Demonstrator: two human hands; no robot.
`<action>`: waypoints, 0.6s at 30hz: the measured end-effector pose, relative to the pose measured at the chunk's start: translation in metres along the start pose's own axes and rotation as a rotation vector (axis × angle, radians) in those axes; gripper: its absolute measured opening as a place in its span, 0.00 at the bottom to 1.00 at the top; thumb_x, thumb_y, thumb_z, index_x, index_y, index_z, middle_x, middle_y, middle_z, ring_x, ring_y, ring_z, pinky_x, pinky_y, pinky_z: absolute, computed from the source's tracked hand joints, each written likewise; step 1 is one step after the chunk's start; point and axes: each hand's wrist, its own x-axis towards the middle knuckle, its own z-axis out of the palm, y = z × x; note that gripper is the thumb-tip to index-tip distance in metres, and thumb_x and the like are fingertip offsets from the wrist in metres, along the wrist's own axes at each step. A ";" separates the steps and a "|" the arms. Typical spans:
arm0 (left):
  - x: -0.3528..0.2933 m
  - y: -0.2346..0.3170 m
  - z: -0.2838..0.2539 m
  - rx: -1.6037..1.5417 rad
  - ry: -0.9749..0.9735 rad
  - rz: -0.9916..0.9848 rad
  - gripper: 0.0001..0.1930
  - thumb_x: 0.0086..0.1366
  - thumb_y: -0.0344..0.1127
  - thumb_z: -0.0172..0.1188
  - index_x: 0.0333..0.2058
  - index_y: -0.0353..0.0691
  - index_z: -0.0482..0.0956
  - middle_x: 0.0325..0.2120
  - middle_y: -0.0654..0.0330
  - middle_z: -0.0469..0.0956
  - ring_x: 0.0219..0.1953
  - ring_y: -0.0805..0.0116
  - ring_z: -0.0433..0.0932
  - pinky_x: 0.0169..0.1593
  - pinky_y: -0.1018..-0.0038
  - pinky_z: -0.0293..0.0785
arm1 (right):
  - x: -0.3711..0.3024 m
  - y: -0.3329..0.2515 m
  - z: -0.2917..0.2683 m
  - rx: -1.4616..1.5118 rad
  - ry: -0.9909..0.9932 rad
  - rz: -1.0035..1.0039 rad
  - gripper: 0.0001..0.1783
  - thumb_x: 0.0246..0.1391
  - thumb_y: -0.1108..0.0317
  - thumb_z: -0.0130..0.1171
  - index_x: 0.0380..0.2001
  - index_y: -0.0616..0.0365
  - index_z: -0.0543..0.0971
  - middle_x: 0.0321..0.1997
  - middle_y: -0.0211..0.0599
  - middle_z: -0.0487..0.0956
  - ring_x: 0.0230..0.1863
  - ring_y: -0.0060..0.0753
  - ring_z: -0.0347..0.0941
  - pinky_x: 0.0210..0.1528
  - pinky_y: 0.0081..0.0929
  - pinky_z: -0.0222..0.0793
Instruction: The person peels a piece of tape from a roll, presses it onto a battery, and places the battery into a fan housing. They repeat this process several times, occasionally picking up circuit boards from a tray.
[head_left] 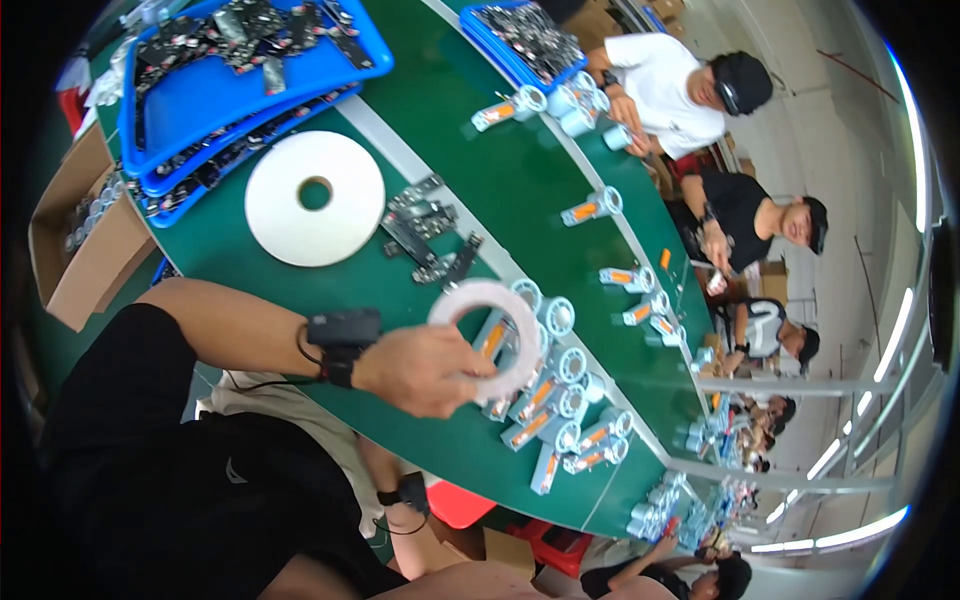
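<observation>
My left hand point(425, 370) is closed on a pale roll of tape point(522, 330), gripping its near rim and holding it over the green table. Under and beside the roll lie several light-blue plastic housings point(560, 365), each with a round ring-shaped head and a handle with an orange strip. Below the table edge, my right hand point(376, 464) hangs near my lap, a black device strapped at its wrist; its fingers are hidden. A large white roll point(275, 215) with a brown core lies flat beyond my left forearm, next to a small pile of dark electronic parts point(425, 228).
Stacked blue trays point(330, 65) hold many dark parts at upper left, with an open cardboard box point(85, 245) beside them. Across the green table point(470, 130), several people work among more housings point(595, 207). A red stool point(460, 505) stands below the table edge.
</observation>
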 end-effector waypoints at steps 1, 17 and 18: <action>-0.004 0.004 0.006 -0.042 -0.002 0.011 0.14 0.52 0.30 0.64 0.39 0.42 0.79 0.46 0.57 0.79 0.36 0.60 0.78 0.41 0.65 0.74 | 0.003 0.036 -0.001 -0.669 0.164 -0.104 0.10 0.65 0.66 0.56 0.45 0.59 0.80 0.46 0.47 0.78 0.46 0.48 0.76 0.47 0.38 0.73; -0.023 0.000 0.011 -0.397 0.014 -0.158 0.08 0.59 0.35 0.65 0.37 0.44 0.79 0.48 0.59 0.80 0.33 0.63 0.78 0.36 0.68 0.75 | 0.107 -0.016 -0.037 -0.422 -0.167 0.039 0.11 0.64 0.68 0.58 0.47 0.58 0.79 0.49 0.47 0.78 0.48 0.49 0.76 0.49 0.38 0.73; -0.023 -0.002 0.012 -0.405 0.012 -0.157 0.08 0.59 0.35 0.65 0.37 0.44 0.79 0.48 0.59 0.80 0.33 0.63 0.78 0.36 0.68 0.75 | 0.107 -0.024 -0.041 -0.409 -0.178 0.051 0.11 0.64 0.68 0.58 0.48 0.58 0.79 0.49 0.47 0.78 0.48 0.49 0.76 0.49 0.38 0.73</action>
